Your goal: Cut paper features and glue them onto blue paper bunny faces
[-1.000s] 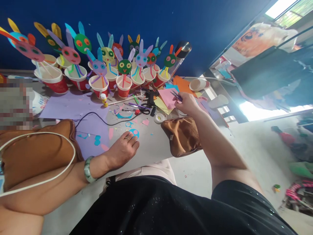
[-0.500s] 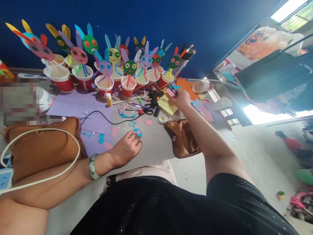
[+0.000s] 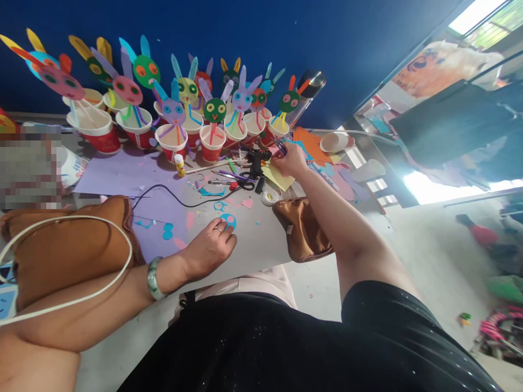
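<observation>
My left hand [image 3: 213,243] rests on the grey table with its fingers curled in. Its fingertips are at the edge of a blue paper disc [image 3: 231,219] that carries a pink circle. My right hand [image 3: 292,159] reaches across the table, closed around a slim dark purple pen [image 3: 281,146], whose lower part the fingers hide. Under and beside this hand lies a sheet of yellow paper [image 3: 278,177]. Just left of it stands a black glue gun [image 3: 257,159]. Black-handled scissors [image 3: 246,182] and a roll of clear tape [image 3: 269,197] lie nearby.
Red-and-white paper cups [image 3: 213,146] with paper rabbit figures line the back, beside a steel flask [image 3: 309,92]. Brown cushions [image 3: 73,250] flank the work area. A yellow glue stick [image 3: 180,165] stands on purple paper [image 3: 118,174]. Small paper scraps are scattered about.
My right hand has shifted slightly left over the yellow paper, with the dark purple pen in it. My left hand stays by the blue disc. The whole view has shifted a little.
</observation>
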A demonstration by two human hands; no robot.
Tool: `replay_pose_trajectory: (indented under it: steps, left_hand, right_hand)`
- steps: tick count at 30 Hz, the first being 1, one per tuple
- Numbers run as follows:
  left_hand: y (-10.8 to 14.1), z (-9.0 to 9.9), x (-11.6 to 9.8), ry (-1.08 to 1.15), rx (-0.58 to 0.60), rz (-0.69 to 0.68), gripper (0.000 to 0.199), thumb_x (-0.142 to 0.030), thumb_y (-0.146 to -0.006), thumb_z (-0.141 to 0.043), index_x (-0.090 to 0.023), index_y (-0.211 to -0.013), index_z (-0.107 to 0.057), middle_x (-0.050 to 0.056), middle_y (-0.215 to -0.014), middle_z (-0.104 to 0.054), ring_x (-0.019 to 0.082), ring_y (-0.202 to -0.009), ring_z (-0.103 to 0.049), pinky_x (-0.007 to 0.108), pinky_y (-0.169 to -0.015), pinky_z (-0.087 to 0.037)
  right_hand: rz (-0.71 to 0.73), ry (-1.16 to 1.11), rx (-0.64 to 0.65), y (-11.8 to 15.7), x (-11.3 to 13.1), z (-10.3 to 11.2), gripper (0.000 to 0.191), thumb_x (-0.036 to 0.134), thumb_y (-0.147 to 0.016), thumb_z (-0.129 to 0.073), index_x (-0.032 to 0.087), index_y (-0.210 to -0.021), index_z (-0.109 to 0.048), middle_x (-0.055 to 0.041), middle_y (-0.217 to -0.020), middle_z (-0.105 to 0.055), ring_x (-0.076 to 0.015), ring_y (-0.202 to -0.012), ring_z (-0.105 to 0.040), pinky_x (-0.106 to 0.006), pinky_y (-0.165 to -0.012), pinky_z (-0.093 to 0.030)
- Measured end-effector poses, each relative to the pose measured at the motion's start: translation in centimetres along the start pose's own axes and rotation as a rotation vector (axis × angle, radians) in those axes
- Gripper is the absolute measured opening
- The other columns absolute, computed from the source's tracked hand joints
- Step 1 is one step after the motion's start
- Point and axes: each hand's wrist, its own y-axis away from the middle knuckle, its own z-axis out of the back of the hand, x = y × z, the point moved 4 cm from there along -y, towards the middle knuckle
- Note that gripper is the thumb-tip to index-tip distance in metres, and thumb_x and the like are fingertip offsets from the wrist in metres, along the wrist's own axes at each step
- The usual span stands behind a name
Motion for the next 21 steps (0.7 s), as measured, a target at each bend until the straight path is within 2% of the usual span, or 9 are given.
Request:
replay_pose_trajectory:
  steps: [4, 8, 13, 16, 19, 21]
  left_hand:
    - [-0.1, 0.0, 0.0, 0.001, 0.0, 0.004, 0.008, -0.015, -0.093, -0.06, -0.012, -0.09, -0.067, 0.016, -0.103, -0.073, 0.029, -0.103, -0.068, 0.048, -0.102, -0.051]
    - [0.0, 0.0, 0.0, -0.005, 0.0, 0.01, 0.008, -0.015, -0.093, -0.061, -0.012, -0.091, -0.067, 0.016, -0.105, -0.074, 0.029, -0.104, -0.068, 0.047, -0.103, -0.051]
    - [0.1, -0.2, 0.0, 0.018, 0.009, 0.013, 0.009, -0.013, -0.093, -0.059, -0.012, -0.092, -0.067, 0.017, -0.109, -0.074, 0.028, -0.106, -0.067, 0.048, -0.105, -0.05]
    - [0.1, -0.2, 0.0, 0.016, 0.01, 0.013, 0.009, -0.014, -0.094, -0.059, -0.013, -0.092, -0.067, 0.016, -0.109, -0.074, 0.028, -0.106, -0.067, 0.048, -0.104, -0.05]
    - [0.1, -0.1, 0.0, -0.002, 0.007, 0.009, 0.009, -0.015, -0.093, -0.06, -0.012, -0.091, -0.068, 0.015, -0.108, -0.074, 0.028, -0.106, -0.068, 0.048, -0.104, -0.05]
    - [0.1, -0.1, 0.0, 0.014, 0.011, 0.012, 0.008, -0.014, -0.093, -0.06, -0.012, -0.091, -0.067, 0.016, -0.108, -0.074, 0.028, -0.107, -0.067, 0.048, -0.105, -0.049]
  right_hand:
    - [-0.072, 0.175, -0.071, -1.1, -1.0, 0.4, 0.023, 0.024, -0.082, -0.065, 0.024, -0.074, -0.044, -0.0063, -0.071, -0.055, -0.027, -0.085, -0.054, -0.042, -0.083, -0.043]
    - [-0.095, 0.169, -0.116, -1.1, -2.3, 0.7, 0.021, 0.02, -0.082, -0.063, 0.024, -0.076, -0.043, -0.0063, -0.074, -0.053, -0.026, -0.086, -0.051, -0.044, -0.088, -0.043]
    - [-0.05, 0.142, -0.14, -1.0, -3.2, -0.1, 0.02, 0.019, -0.069, -0.068, 0.023, -0.076, -0.05, -0.0075, -0.076, -0.056, -0.0301, -0.087, -0.053, -0.048, -0.088, -0.046]
    - [-0.095, 0.117, -0.174, -1.3, -4.0, -0.2, 0.014, 0.018, -0.071, -0.065, 0.023, -0.077, -0.053, -0.0078, -0.077, -0.059, -0.0312, -0.086, -0.055, -0.05, -0.086, -0.048]
    - [-0.121, 0.068, -0.156, -1.7, -4.4, -0.4, 0.011, 0.016, -0.072, -0.062, 0.023, -0.076, -0.054, -0.0066, -0.074, -0.059, -0.0282, -0.078, -0.057, -0.046, -0.08, -0.049]
    - [-0.081, 0.034, -0.114, -1.8, -4.2, -0.7, 0.011, 0.017, -0.071, -0.064, 0.023, -0.075, -0.055, -0.005, -0.071, -0.059, -0.0253, -0.074, -0.056, -0.041, -0.075, -0.05]
